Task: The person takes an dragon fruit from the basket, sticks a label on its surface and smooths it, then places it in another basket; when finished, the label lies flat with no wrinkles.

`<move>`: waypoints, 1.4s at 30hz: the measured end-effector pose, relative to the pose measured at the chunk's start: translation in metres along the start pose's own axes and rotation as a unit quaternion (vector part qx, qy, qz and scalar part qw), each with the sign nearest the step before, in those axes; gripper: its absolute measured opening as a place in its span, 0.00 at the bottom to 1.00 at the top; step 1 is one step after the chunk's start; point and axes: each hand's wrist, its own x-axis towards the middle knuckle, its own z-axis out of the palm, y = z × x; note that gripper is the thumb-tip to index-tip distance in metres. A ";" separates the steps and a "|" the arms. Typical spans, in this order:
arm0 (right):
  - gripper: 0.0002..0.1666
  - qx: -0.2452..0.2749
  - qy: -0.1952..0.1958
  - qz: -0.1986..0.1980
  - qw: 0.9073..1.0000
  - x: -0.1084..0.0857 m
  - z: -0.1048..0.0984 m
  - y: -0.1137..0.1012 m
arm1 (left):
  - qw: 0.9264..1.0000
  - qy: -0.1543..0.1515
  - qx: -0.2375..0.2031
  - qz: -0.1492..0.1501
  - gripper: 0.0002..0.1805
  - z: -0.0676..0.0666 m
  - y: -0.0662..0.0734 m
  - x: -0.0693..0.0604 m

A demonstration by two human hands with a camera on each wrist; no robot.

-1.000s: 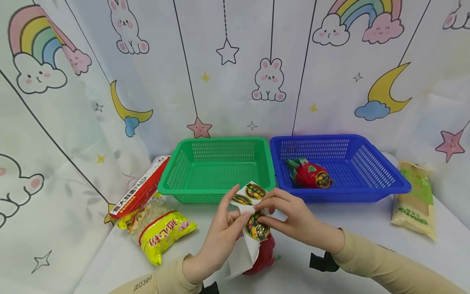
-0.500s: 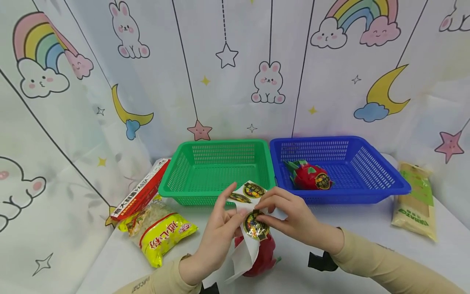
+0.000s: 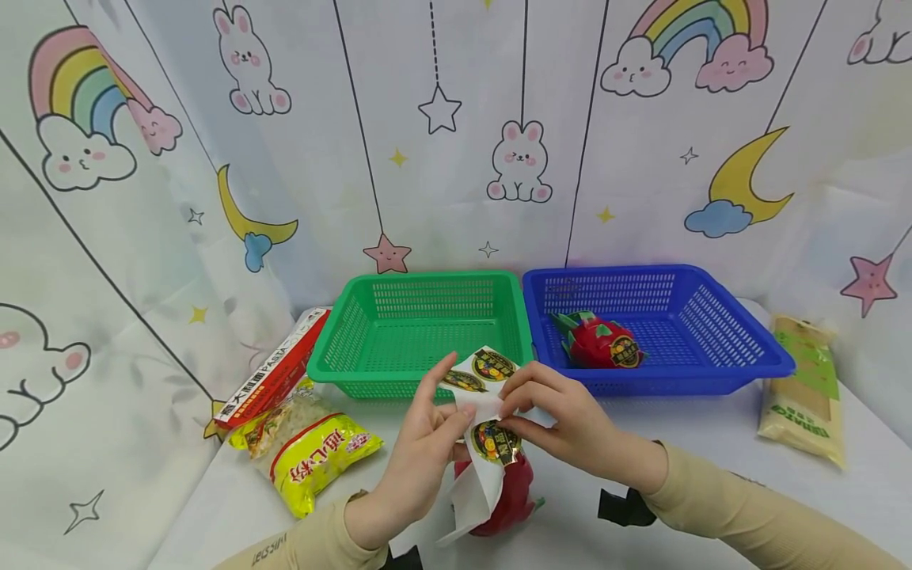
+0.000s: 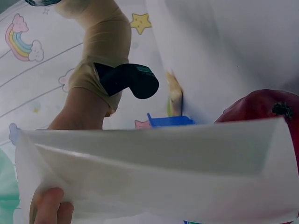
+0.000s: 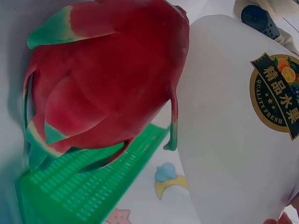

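Note:
In the head view, my left hand point(image 3: 420, 455) holds a white sticker sheet point(image 3: 484, 406) by its left side, thumb on top. The sheet bears round black-and-gold fruit stickers; its lower part hangs curled downward. My right hand point(image 3: 563, 408) pinches the sheet with thumb and forefinger at the upper edge of the lowest sticker point(image 3: 496, 443). Whether that edge is lifted cannot be seen. Under the sheet, partly hidden, a red dragon fruit point(image 3: 509, 503) lies on the table. The right wrist view shows this dragon fruit point(image 5: 112, 70) beside the sheet, with green-tipped scales.
A green basket point(image 3: 420, 372) stands behind the hands. The blue basket point(image 3: 677, 380) beside it contains another dragon fruit point(image 3: 602, 342) with a sticker on it. At left lie a red pasta box point(image 3: 274, 372) and a yellow pasta bag point(image 3: 306, 451); a grain bag point(image 3: 801, 396) is at right.
The right fingertips have shifted slightly at the lowest sticker's upper edge, and the sheet there has bent a little. The left hand keeps its hold. The head view has tilted slightly.

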 end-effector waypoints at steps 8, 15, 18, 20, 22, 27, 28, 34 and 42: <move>0.10 -0.007 -0.024 0.033 0.999 -0.001 -0.002 -0.005 | 1.000 0.013 0.006 0.001 0.31 -0.002 0.000 0.000; 0.09 -0.004 -0.036 0.043 0.998 -0.004 -0.002 -0.008 | 1.000 0.028 0.013 0.001 0.31 -0.006 -0.001 0.000; 0.09 -0.004 -0.036 0.044 0.998 -0.005 -0.002 -0.009 | 0.999 0.037 0.017 0.004 0.31 -0.008 -0.002 0.001; 0.09 -0.005 -0.036 0.045 0.998 -0.006 -0.002 -0.010 | 0.999 0.043 0.020 0.006 0.31 -0.010 -0.003 0.001; 0.09 -0.004 -0.036 0.043 0.998 -0.007 -0.002 -0.010 | 0.998 0.052 0.020 0.007 0.30 -0.012 -0.003 0.002; 0.10 -0.007 -0.040 0.042 0.998 -0.008 -0.002 -0.009 | 0.997 0.074 0.019 0.006 0.30 -0.016 0.000 0.002; 0.10 -0.008 -0.041 0.041 0.998 -0.009 -0.002 -0.009 | 0.997 0.079 0.020 0.006 0.29 -0.017 0.000 0.002; 0.10 -0.011 -0.047 0.035 0.998 -0.008 -0.002 -0.009 | 0.995 0.094 0.022 0.003 0.29 -0.022 0.000 0.002; 0.10 -0.014 -0.048 0.032 0.998 -0.010 0.000 -0.009 | 0.994 0.108 0.033 0.000 0.30 -0.029 -0.003 0.001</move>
